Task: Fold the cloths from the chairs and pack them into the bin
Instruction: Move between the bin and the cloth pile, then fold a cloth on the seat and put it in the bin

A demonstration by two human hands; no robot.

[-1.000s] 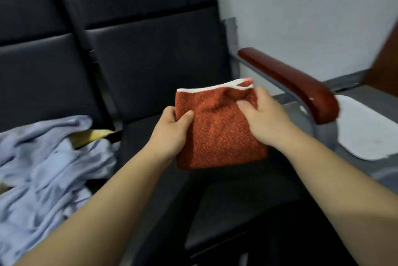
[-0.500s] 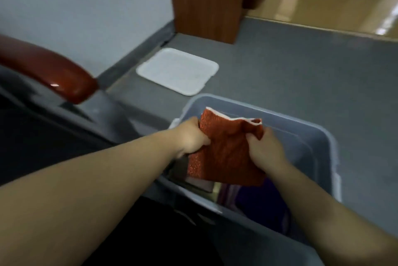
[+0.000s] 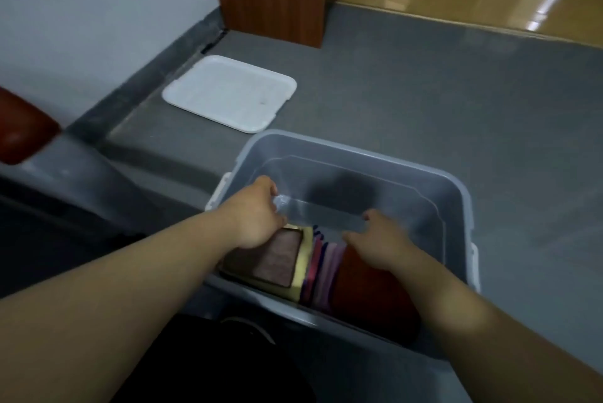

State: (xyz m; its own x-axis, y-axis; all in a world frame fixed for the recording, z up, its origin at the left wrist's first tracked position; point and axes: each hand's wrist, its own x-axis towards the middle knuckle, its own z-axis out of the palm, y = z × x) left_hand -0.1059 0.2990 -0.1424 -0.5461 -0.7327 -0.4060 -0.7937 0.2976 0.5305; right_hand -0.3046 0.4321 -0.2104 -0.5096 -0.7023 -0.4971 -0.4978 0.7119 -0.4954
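Rust-red folded cloth [image 3: 375, 291] sits at the right end of the packed row inside the translucent grey plastic bin [image 3: 359, 157]. The right hand [image 3: 385, 246] lies spread on it, probably tamping it snug. The left hand [image 3: 257, 216] hides its fingers, so I cannot tell its grip.

No word, label, brand or number can be read from where I stand: none on the clear plastic bin [image 3: 352, 154], the white lid [image 3: 228, 92] on the floor, or the folded cloths [image 3: 277, 260] inside.
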